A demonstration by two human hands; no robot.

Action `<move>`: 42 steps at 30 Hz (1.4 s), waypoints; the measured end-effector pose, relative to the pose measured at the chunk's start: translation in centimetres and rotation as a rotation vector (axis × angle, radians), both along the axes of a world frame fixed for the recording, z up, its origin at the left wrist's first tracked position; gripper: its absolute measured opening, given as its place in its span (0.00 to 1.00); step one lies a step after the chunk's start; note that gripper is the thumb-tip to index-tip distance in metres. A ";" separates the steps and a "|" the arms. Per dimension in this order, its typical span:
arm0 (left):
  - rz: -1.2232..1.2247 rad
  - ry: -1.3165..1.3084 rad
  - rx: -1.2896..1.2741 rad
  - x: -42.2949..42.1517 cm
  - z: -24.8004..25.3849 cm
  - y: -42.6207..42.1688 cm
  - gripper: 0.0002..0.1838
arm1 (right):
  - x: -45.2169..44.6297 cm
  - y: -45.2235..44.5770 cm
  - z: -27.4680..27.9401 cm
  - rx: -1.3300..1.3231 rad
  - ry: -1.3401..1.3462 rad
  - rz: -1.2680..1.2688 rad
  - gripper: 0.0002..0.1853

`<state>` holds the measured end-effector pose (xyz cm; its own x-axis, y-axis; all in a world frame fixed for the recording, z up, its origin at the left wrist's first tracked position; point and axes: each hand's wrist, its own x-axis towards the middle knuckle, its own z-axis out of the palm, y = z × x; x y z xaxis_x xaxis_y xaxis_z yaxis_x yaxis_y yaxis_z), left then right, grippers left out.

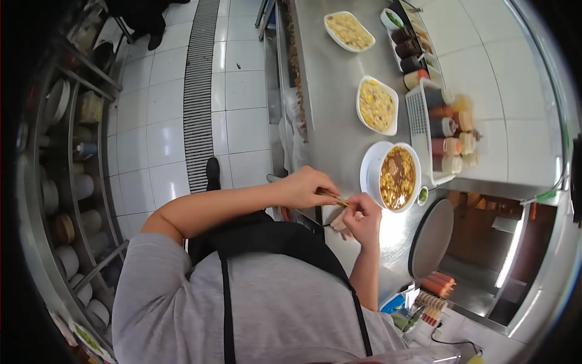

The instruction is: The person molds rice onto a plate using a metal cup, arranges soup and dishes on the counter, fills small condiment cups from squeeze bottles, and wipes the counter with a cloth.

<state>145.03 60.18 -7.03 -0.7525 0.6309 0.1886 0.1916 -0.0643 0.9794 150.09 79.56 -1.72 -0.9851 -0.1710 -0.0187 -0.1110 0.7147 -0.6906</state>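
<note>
My left hand [310, 187] reaches over the counter's near edge, its fingers closed in a pinch. Close beside it, my right hand [363, 219] is also closed. Between them they hold a thin, tan, strip-like thing [333, 196], too small to name for certain. A pale pinkish cloth-like thing [341, 223] lies just under my right hand. Beyond the hands stands a white bowl of brown soup [398, 179] with yellowish pieces, touching or overlapping a white plate [367, 165]. A small cup of chopped greens [423, 195] sits beside the bowl.
Two white dishes of yellow rice-like food, one nearer [377, 105] and one farther [350, 31], stand along the steel counter [330, 79]. A white basket [418, 115] holds several sauce bottles. A round grey tray [431, 238] leans at right. Shelves with bowls [66, 261] line the left.
</note>
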 end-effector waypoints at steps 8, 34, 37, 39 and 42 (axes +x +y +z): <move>0.148 -0.849 -0.064 -11.0 -13.6 -14.1 0.10 | -9.9 -10.9 -6.1 0.300 0.204 -0.159 0.20; 0.315 -0.950 -0.065 -32.8 -25.9 -5.2 0.13 | -12.3 -12.8 -10.9 0.789 0.280 -0.367 0.26; 0.502 -0.896 -0.221 -32.1 -29.2 -5.3 0.17 | -12.5 -13.1 -10.5 0.765 0.281 -0.375 0.26; 0.666 -0.926 -0.202 -32.4 -29.1 -5.8 0.19 | -12.4 -13.3 -10.4 0.760 0.256 -0.390 0.26; 0.769 -0.965 -0.019 -36.3 -28.6 -6.7 0.19 | -12.6 -13.5 -10.4 0.759 0.254 -0.376 0.27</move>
<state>108.71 53.45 -35.62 -0.7548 -0.0411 -0.6546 -0.6288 -0.2388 0.7400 137.53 66.06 -12.16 -0.9635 0.1347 0.2312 0.1381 0.9904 -0.0014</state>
